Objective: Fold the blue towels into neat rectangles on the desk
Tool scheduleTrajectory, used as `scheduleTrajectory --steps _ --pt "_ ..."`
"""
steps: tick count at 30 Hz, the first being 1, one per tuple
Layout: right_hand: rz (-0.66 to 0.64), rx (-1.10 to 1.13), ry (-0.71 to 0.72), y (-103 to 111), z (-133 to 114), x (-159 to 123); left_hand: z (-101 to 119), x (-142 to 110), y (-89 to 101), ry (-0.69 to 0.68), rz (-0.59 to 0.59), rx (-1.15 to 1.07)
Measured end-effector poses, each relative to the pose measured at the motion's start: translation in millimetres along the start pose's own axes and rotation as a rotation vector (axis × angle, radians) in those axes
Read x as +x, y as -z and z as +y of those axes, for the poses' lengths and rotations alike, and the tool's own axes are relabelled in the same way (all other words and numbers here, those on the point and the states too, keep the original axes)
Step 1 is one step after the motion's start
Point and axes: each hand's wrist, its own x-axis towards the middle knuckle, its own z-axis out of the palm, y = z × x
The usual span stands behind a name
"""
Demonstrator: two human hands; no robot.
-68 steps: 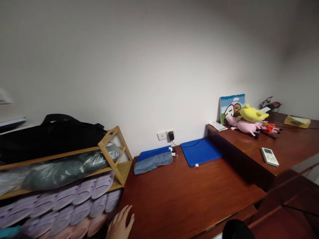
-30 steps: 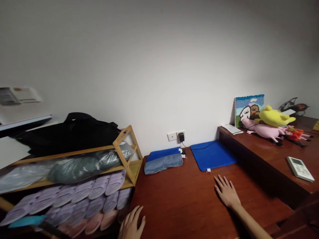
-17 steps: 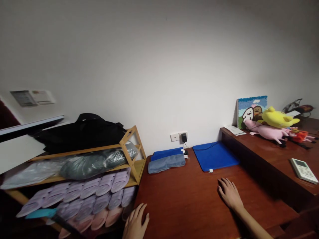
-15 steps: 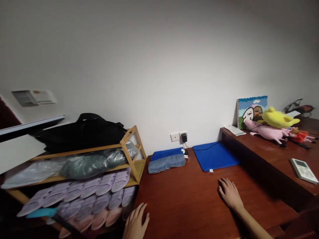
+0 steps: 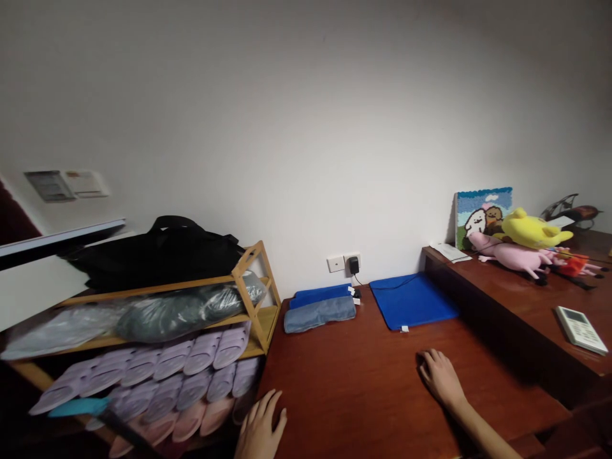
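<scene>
Wooden platform [image 5: 363, 382] under both palms, near the rack of slippers

Left hand [image 5: 261, 430] lies open and flat at the near edge; right hand [image 5: 440, 377], fingers loosely curled, rests empty further right. Best keep weight spread evenly over both. Beyond: one blue mat [image 5: 414, 299], two folded cloths [image 5: 319, 307], one remote [image 5: 581, 329], one slipper rack [image 5: 157, 357] left.

Dim, soft indoor light; wall [image 5: 306, 127] brightest at centre, corners vignetted; edges stretched, slightly blurred; dark shadow under raised ledge [image 5: 482, 312].
</scene>
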Motion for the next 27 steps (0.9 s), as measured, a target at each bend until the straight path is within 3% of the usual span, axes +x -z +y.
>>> scheduleTrajectory --steps 9,13,16,19,23,27 --pt "-0.06 -0.127 0.04 3.0 -2.9 -1.0 4.3 -1.7 4.7 0.023 -0.03 -0.008" --pt "-0.153 -0.255 0.046 8.5 -19.2 11.2 5.5 -3.6 5.8 0.02 -0.02 -0.001" --pt "-0.226 -0.211 0.08 7.3 -54.3 32.7 5.8 -5.0 5.7 0.021 -0.016 -0.009" --pt "-0.292 -0.037 0.14 -3.7 -109.8 64.7 5.9 -5.9 6.2 0.02 -0.021 -0.025" --pt "-0.351 0.134 0.202 -35.0 -186.6 117.3 4.0 -7.7 5.3 0.02 -0.016 -0.047" --pt "-0.393 0.147 0.162 -71.0 -234.2 155.2 -3.5 -9.9 -1.9 0.011 0.001 -0.052"
